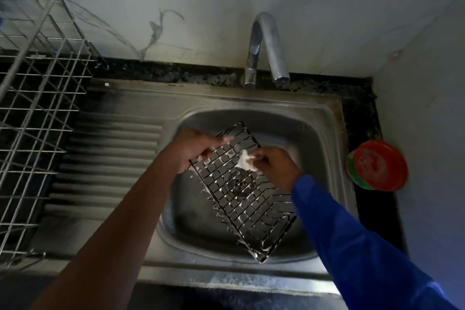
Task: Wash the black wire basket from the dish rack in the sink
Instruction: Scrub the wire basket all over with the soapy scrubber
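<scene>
The washing looks about half done. The black wire basket [241, 189] is out of the dish rack [37, 108], held tilted over the sink [327, 133]. The left hand [193, 148] grips its top edge with curled fingers; the right hand [274, 166] pinches a white soapy pad [245, 162] against the wires. The basket looks soapy, so a rinse is left. The tap [266, 45] shows no water. Nothing else shows in the sink bowl.
</scene>
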A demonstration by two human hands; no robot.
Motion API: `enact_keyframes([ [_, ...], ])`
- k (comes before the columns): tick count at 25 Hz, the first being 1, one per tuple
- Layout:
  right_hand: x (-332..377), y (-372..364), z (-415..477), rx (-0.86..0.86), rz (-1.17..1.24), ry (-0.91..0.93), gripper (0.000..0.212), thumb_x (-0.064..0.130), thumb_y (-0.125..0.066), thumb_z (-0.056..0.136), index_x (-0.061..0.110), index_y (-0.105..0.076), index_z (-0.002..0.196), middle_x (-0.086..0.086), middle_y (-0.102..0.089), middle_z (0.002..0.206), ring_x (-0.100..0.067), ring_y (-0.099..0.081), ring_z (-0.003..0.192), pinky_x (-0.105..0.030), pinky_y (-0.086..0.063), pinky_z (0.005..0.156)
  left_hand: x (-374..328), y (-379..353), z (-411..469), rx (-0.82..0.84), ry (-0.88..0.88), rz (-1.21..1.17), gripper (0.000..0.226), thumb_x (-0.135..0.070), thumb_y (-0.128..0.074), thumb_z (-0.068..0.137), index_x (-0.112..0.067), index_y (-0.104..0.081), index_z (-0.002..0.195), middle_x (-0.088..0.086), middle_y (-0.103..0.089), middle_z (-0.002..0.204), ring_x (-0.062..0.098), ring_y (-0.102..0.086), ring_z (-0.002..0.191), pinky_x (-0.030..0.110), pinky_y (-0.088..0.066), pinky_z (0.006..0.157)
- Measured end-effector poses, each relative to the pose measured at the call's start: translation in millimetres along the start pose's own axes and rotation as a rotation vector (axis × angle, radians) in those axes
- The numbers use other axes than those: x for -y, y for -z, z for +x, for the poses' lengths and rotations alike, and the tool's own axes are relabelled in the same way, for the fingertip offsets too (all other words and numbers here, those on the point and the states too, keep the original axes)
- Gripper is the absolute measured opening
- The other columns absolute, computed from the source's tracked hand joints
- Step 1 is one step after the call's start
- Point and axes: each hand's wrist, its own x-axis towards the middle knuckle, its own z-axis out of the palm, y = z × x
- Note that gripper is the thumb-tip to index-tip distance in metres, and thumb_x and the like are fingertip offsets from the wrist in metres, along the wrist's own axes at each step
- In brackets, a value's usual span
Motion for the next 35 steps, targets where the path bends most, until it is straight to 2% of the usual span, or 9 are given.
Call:
enact_keyframes([
  [6,3,-5,-13,-0.143,0.407,-0.018,0.016,0.012,-0.065,0.09,0.025,-0.073,0.094,0.01,-0.074,0.085,0.004,-0.066,0.079,-0.009,-0.048,0.072,-10,-2,8,-0.111,-0.198,0.199,0.075,-0.059,-0.085,0.062,-0.025,-0.069,0.127,0.004,-0.071,0.125,0.016,-0.067,0.106,0.042,-0.052,0.101],
  [9,7,0,-16,-0.109,0.56,-0.031,0.013,0.007,-0.06,0.092,0.009,-0.071,0.097,0.015,-0.066,0.061,0.004,-0.058,0.056,-0.008,-0.043,0.056,12,-1,8,-0.244,-0.315,-0.044,0.097,-0.074,-0.081,0.058,-0.034,-0.054,0.141,0.0,-0.059,0.142,0.017,-0.059,0.125,0.048,-0.047,0.106],
  [12,1,4,-17,-0.039,0.717,-0.072,0.013,0.009,-0.059,0.093,0.008,-0.071,0.089,0.01,-0.046,0.053,-0.003,-0.036,0.045,-0.015,-0.031,0.044,68,-31,-13,-0.209,-0.111,-0.384,0.105,-0.089,-0.064,0.057,-0.049,-0.035,0.149,-0.01,-0.038,0.158,0.027,-0.038,0.144,0.044,-0.041,0.099],
  [15,-6,6,-19,-0.018,0.799,-0.12,0.01,0.017,-0.062,0.083,0.01,-0.07,0.083,0.002,-0.043,0.055,-0.007,-0.036,0.045,-0.019,-0.031,0.043,105,-81,-28,-0.017,0.17,-0.605,0.095,-0.083,-0.061,0.064,-0.041,-0.043,0.147,-0.001,-0.047,0.152,0.028,-0.045,0.138,0.053,-0.033,0.113],
  [20,-28,12,-33,-0.03,1.295,-0.142,0.047,0.024,-0.091,0.051,0.009,-0.072,0.092,0.0,-0.055,0.066,-0.004,-0.041,0.046,-0.017,-0.033,0.042,118,-77,-31,0.101,0.082,-0.585,0.099,-0.083,-0.076,0.048,-0.049,-0.051,0.139,-0.003,-0.057,0.142,0.022,-0.056,0.126,0.057,-0.035,0.112],
  [23,-36,11,-37,-0.038,1.438,-0.103,0.073,0.025,-0.091,0.055,0.007,-0.058,0.118,0.004,-0.058,0.07,-0.003,-0.041,0.049,-0.017,-0.033,0.044,127,-71,-37,0.13,-0.043,-0.513,0.096,-0.047,-0.082,0.062,-0.054,-0.038,0.147,-0.009,-0.054,0.14,0.017,-0.061,0.12,0.05,-0.049,0.1],
  [27,-27,2,-38,-0.095,1.377,-0.212,0.048,0.017,-0.065,0.083,0.006,-0.049,0.127,-0.012,-0.064,0.1,-0.016,-0.061,0.074,-0.025,-0.048,0.057,121,-54,-40,-0.081,-0.183,-0.418,0.086,-0.014,-0.066,0.064,-0.046,-0.047,0.142,0.0,-0.053,0.144,0.021,-0.06,0.108,0.025,-0.048,0.069],
  [31,-10,14,-46,-0.108,0.996,-0.455,0.016,0.008,-0.045,0.098,0.005,-0.057,0.108,-0.01,-0.063,0.111,-0.033,-0.063,0.092,-0.042,-0.056,0.076,108,-26,-33,-0.135,-0.331,-0.195,0.08,0.01,-0.067,0.079,-0.022,-0.046,0.149,-0.005,-0.037,0.159,0.015,-0.044,0.137,0.013,-0.053,0.073],
  [35,0,11,-38,-0.141,0.545,-0.369,0.018,-0.003,-0.054,0.093,-0.002,-0.06,0.11,-0.013,-0.065,0.11,-0.026,-0.067,0.087,-0.039,-0.061,0.075,86,-5,-20,-0.168,-0.386,0.078,0.087,-0.005,-0.079,0.068,-0.045,-0.054,0.141,0.003,-0.027,0.163,0.023,-0.038,0.142,0.016,-0.054,0.09],
])
